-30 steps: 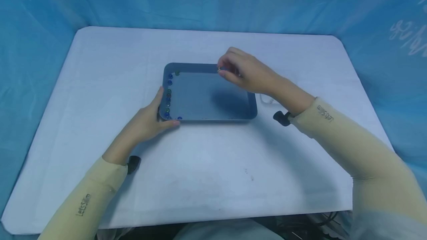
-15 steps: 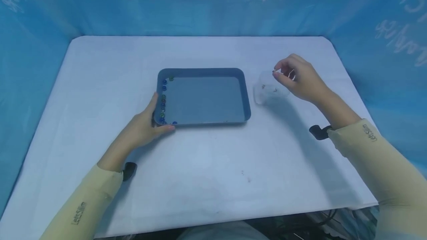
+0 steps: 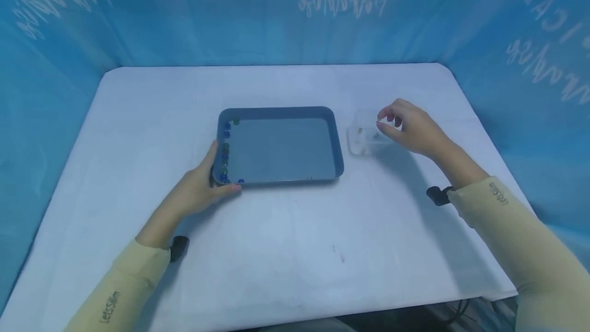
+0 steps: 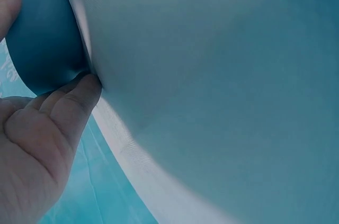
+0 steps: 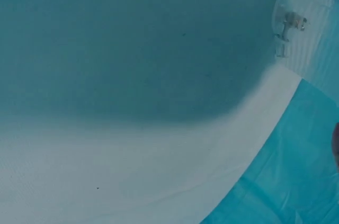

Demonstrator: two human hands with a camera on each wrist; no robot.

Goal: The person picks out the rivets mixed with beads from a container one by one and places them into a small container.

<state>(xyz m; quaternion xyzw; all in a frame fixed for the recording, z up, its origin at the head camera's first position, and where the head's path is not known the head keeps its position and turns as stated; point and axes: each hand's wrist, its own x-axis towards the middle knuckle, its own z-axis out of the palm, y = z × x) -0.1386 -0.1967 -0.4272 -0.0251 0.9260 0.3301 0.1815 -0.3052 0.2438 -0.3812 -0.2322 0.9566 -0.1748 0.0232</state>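
Observation:
My left hand (image 3: pixel 195 188) grips the near left corner of a blue-grey rectangular tray (image 3: pixel 342 165), fingers along its left side and thumb along the front. In the left wrist view the fingers press against the tray's outer wall (image 4: pixel 45 33). Small blue and green glass marbles (image 3: pixel 227 126) line the tray's left side. Farther right, my right hand (image 3: pixel 415 127) hovers over a clear plastic box (image 3: pixel 352 148), thumb and forefinger pinching a small shiny piece (image 3: pixel 379 120). Its exact kind is too small to tell. Little metal pieces (image 5: pixel 293 23) lie in the box.
A white cloth covers the table (image 3: pixel 286 250), with a few small dark marks near the front. Blue printed curtains (image 3: pixel 276 29) close off the back and both sides. The box stands a short gap right of the tray.
My right hand has moved from above the tray's far right part to over the clear box, still pinching the small piece. The left hand keeps its hold on the tray corner.

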